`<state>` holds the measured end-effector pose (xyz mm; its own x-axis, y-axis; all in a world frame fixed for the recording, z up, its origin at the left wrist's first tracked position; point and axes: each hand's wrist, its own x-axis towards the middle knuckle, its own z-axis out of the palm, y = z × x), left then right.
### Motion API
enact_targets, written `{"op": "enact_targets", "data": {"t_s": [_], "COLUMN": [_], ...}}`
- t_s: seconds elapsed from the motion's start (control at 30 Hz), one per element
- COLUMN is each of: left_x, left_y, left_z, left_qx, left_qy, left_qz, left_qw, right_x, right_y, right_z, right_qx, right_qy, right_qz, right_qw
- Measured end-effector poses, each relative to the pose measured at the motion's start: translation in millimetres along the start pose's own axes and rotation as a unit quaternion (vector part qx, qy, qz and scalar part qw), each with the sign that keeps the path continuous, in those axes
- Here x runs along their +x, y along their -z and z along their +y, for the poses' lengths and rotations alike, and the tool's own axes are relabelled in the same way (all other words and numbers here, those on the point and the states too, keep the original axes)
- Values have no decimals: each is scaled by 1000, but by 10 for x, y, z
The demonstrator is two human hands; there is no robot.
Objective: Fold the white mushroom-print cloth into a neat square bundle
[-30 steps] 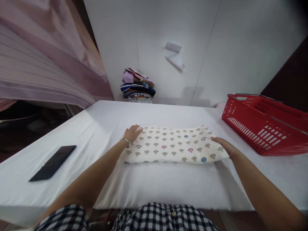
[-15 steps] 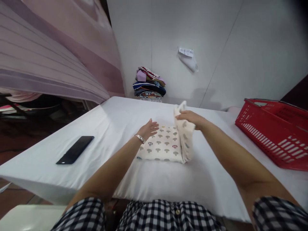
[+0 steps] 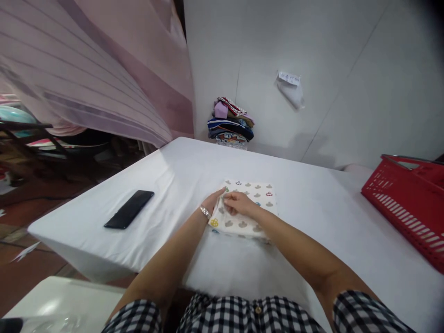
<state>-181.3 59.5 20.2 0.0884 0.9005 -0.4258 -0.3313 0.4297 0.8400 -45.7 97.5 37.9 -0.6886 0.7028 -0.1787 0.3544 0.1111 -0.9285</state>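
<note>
A folded white cloth [image 3: 248,226] printed with grey and coloured mushrooms lies on the white-covered table. My right hand [image 3: 239,203] reaches across it, its fingers closed on the fabric near the left edge. Against that same left edge rests my left hand [image 3: 212,200], fingers stretched out along the cloth and partly hidden by it. A silver bracelet [image 3: 205,212] circles my left wrist.
A black phone [image 3: 129,209] lies on the table's left side. On the right stands a red plastic basket [image 3: 402,210]. A stack of folded clothes [image 3: 231,122] sits at the back by the wall. Pink curtain [image 3: 138,69] hangs at the left; a pale stool [image 3: 65,300] is below.
My right hand has carried the cloth's raised right side over to the left and down, folding it. My left hand now touches the left edge. The view has shifted slightly.
</note>
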Motion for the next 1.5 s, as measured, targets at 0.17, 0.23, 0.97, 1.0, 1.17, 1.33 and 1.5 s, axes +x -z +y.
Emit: {"op": "enact_targets", "data": {"t_s": [0.17,0.23,0.97,1.0,1.17,1.33,1.5], "left_x": [52,92,-93,-83,-44,-24,-21], "left_y": [15,69,74,82,94,57,23], "left_z": [91,126,13,13,25,43,74], "left_qx": [99,144,548,548,556,577,595], "left_qy": [-87,-107,-74,-72,-66,-53,-47], "left_qz": [90,121,324,324,318,316,312], "left_qw": [987,976,768,768,765,751,739], "right_x": [-520,-690,-906,-964,-1262,-1315,-1298], "right_y": [309,421,389,380,364,376,354], "right_z": [17,61,470,486,700,835,839], "right_qx": [-163,-233,-417,-420,-462,-475,-489], "right_qy": [153,171,202,206,219,188,209], "right_qz": [84,108,114,131,179,205,176], "right_qw": [971,951,879,874,841,835,829]}}
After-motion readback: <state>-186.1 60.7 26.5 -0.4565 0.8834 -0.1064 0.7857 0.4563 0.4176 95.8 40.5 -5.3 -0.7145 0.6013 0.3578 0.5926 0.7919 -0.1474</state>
